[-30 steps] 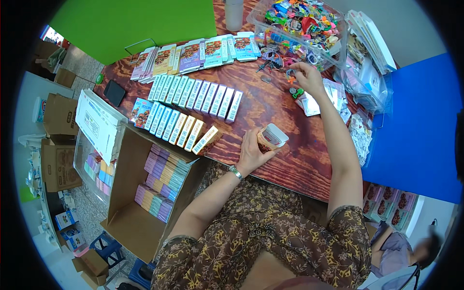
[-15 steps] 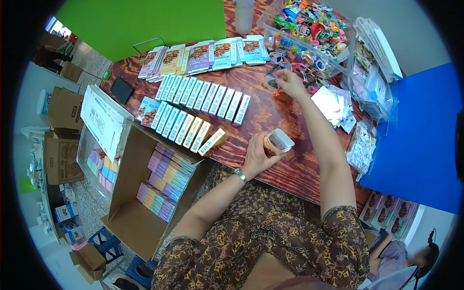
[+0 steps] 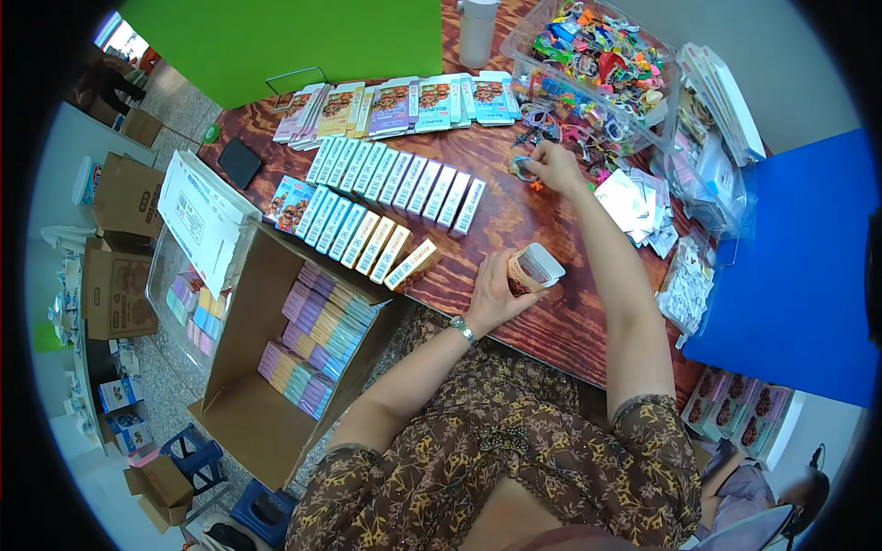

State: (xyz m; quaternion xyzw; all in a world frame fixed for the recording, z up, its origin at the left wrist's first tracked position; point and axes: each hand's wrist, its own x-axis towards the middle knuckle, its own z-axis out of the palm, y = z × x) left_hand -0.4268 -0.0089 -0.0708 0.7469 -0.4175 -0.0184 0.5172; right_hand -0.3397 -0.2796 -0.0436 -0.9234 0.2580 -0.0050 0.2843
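Note:
My left hand (image 3: 494, 298) is wrapped round a small printed carton (image 3: 525, 275), which stands on the wood-patterned table near its front edge. The carton's top is open, showing a pale inside. Farther back, my right hand (image 3: 557, 171) reaches over loose trinkets, fingertips pinched together. At those fingertips is a light-blue ring-shaped trinket (image 3: 522, 168); the fingers partly cover it. Small colourful trinkets (image 3: 588, 147) lie just beyond. Left of my hands stand two rows of small closed cartons (image 3: 393, 182), narrow sides up.
A clear bin (image 3: 669, 119) heaped with trinkets stands at the back right, near white packets (image 3: 634, 202). Flattened cartons (image 3: 395, 106) line the back, beside a bottle (image 3: 477, 37). A large cardboard box (image 3: 239, 404) of packets sits left. A blue panel (image 3: 790, 275) bounds the right.
The view has shifted slightly, so the table things sit a little more to the right. My right hand stays among the trinkets, a touch nearer to me. My left hand keeps the carton.

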